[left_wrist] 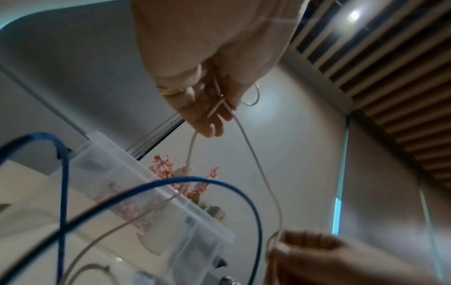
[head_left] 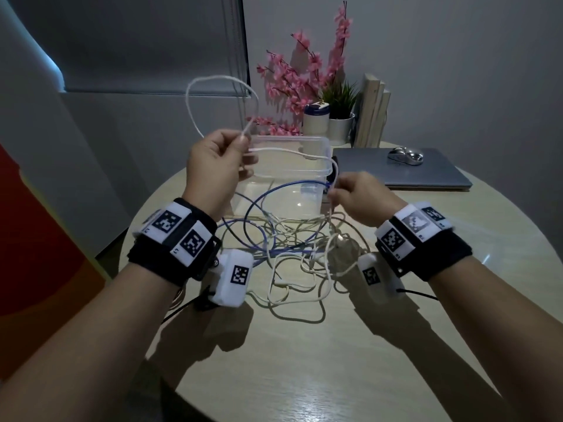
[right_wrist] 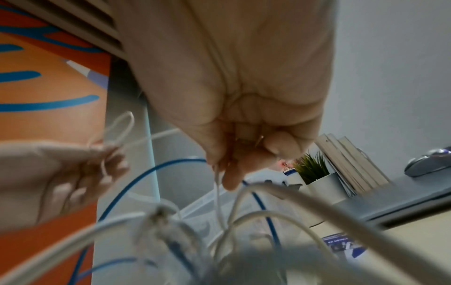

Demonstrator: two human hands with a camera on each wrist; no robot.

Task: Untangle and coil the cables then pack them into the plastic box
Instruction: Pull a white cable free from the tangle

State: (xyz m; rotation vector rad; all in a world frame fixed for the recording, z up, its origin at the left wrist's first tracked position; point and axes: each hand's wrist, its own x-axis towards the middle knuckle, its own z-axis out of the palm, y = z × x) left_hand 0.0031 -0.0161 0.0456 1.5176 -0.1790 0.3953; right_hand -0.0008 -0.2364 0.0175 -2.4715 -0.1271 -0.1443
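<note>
A thin white cable (head_left: 195, 95) loops up above my left hand (head_left: 217, 159), which pinches it between thumb and fingers (left_wrist: 214, 108) in front of the clear plastic box (head_left: 323, 147). From there the cable runs right across the box to my right hand (head_left: 355, 193), whose fingers (right_wrist: 231, 173) pinch it where it drops down. Below both hands a tangle of white and blue cables (head_left: 292, 254) lies on the round table (head_left: 335, 376). A blue cable (left_wrist: 231, 185) arcs up beside the box (left_wrist: 151, 192). The box looks empty.
A closed grey laptop (head_left: 426, 175) with a silver mouse (head_left: 405, 155) on it lies at the back right. Pink artificial flowers (head_left: 301, 74), a white cup (head_left: 315, 120), a small potted plant (head_left: 341, 117) and books (head_left: 373, 111) stand behind the box. The table's near half is bare wood.
</note>
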